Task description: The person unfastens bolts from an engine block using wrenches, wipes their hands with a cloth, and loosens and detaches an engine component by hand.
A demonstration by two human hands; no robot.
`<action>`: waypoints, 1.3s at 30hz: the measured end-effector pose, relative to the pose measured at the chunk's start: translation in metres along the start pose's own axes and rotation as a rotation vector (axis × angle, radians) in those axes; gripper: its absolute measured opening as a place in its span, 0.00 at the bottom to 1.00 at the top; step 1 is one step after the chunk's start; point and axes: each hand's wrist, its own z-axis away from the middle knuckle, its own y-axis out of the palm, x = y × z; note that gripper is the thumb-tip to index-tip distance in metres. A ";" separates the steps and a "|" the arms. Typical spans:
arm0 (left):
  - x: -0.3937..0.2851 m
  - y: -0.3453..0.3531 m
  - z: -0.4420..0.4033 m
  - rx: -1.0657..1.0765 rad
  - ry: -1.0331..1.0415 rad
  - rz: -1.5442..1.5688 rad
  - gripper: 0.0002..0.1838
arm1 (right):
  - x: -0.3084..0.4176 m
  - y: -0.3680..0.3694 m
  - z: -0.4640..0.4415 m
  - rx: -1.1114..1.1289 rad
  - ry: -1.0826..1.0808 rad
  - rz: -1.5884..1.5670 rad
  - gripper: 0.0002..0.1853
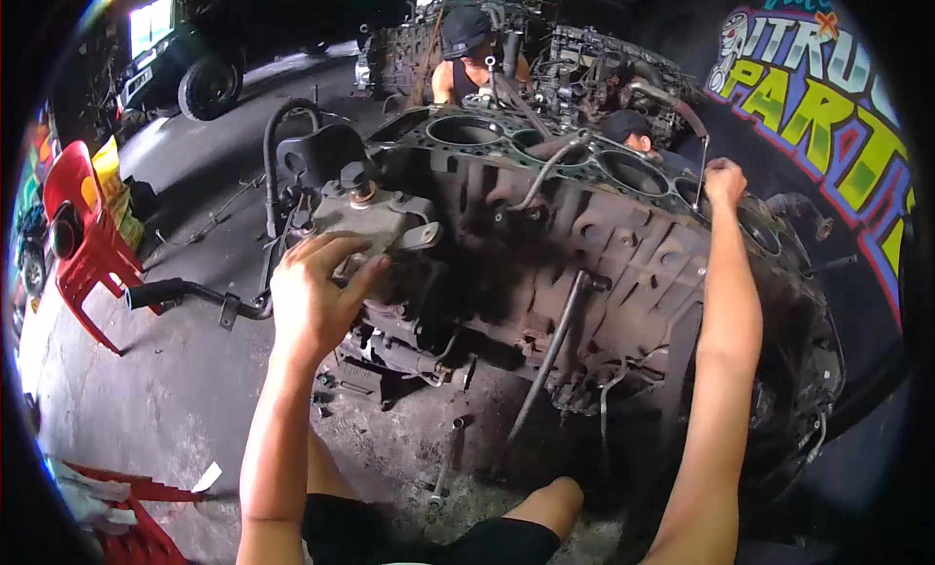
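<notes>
A large engine block (604, 234), rusty and dark, stands before me with round cylinder bores along its top. My left hand (321, 287) rests against a metal housing (380, 219) at the block's left end, fingers stretched and thumb apart. A large bolt head (357, 182) sticks up from that housing. At the block's top right my right hand (724, 183) is closed, fingers curled beside a thin upright metal rod (701, 170). What lies inside those fingers is hidden. A long metal bar (550, 360) leans against the block's near side.
A wrench (448, 458) lies on the floor between my legs. Black hoses (271, 166) rise at the block's left. Two people in dark caps (467, 34) are behind the block, near more engines (604, 63). A red chair (83, 239) and a vehicle wheel (209, 86) stand left.
</notes>
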 end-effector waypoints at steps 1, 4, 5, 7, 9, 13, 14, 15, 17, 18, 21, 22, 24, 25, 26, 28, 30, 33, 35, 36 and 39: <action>0.001 0.001 -0.002 -0.018 0.018 -0.022 0.13 | 0.002 0.001 -0.005 -0.029 -0.064 -0.022 0.16; 0.000 0.000 0.007 -0.015 0.000 -0.019 0.13 | -0.042 0.029 -0.042 0.235 -0.258 0.079 0.19; 0.000 0.000 0.004 -0.031 -0.009 -0.008 0.13 | -0.052 0.040 -0.043 0.463 -0.172 -0.019 0.21; 0.003 0.002 0.004 -0.085 0.040 -0.035 0.13 | -0.056 0.044 -0.031 0.625 -0.180 -0.101 0.25; 0.003 0.004 0.004 -0.090 0.021 -0.024 0.13 | -0.052 0.045 -0.022 0.556 -0.273 -0.135 0.25; 0.004 0.006 0.003 -0.128 0.032 -0.031 0.13 | -0.033 0.043 -0.010 0.358 0.006 -0.364 0.30; 0.005 0.007 0.002 -0.137 0.036 -0.030 0.13 | -0.025 0.034 -0.006 0.262 0.025 -0.395 0.28; 0.006 0.007 0.003 -0.144 0.038 -0.032 0.13 | -0.026 0.029 -0.013 0.193 -0.050 -0.299 0.22; 0.009 0.008 0.003 -0.147 0.033 -0.033 0.12 | -0.012 0.002 -0.014 -0.171 -0.382 0.026 0.15; 0.009 0.007 0.003 -0.153 0.038 -0.039 0.12 | -0.007 -0.011 -0.012 -0.212 -0.372 -0.091 0.15; 0.015 0.016 0.004 -0.168 0.029 -0.007 0.16 | 0.035 -0.064 0.058 0.032 -0.197 -0.812 0.18; 0.014 0.017 0.003 -0.179 0.024 0.001 0.16 | 0.052 -0.079 0.100 0.060 -0.183 -0.987 0.19; 0.009 0.016 0.005 -0.165 -0.065 0.025 0.17 | 0.049 -0.080 0.165 0.197 -0.256 -1.159 0.19; 0.009 0.016 0.008 -0.117 -0.075 -0.023 0.16 | 0.070 -0.078 0.224 0.036 -0.060 -1.096 0.18; 0.009 0.017 0.009 -0.131 -0.043 -0.032 0.16 | 0.072 -0.080 0.269 0.118 -0.073 -1.003 0.18; 0.007 0.015 0.010 -0.101 -0.046 -0.046 0.16 | 0.053 -0.055 0.338 0.110 -0.187 -0.919 0.17; 0.010 0.012 0.010 -0.073 0.002 -0.025 0.15 | 0.037 -0.035 0.387 0.237 -0.151 -0.789 0.14; 0.011 0.010 0.012 -0.028 0.010 0.027 0.15 | 0.030 -0.026 0.411 0.352 -0.335 -0.484 0.15; 0.014 0.010 0.013 -0.036 0.033 0.032 0.15 | 0.047 -0.032 0.408 0.498 -0.409 -0.206 0.15; 0.014 0.010 0.014 -0.036 0.029 0.033 0.15 | 0.051 -0.023 0.403 0.536 -0.498 -0.130 0.15; 0.014 0.008 0.015 -0.014 0.026 0.074 0.15 | 0.060 0.008 0.395 0.616 -0.691 0.037 0.13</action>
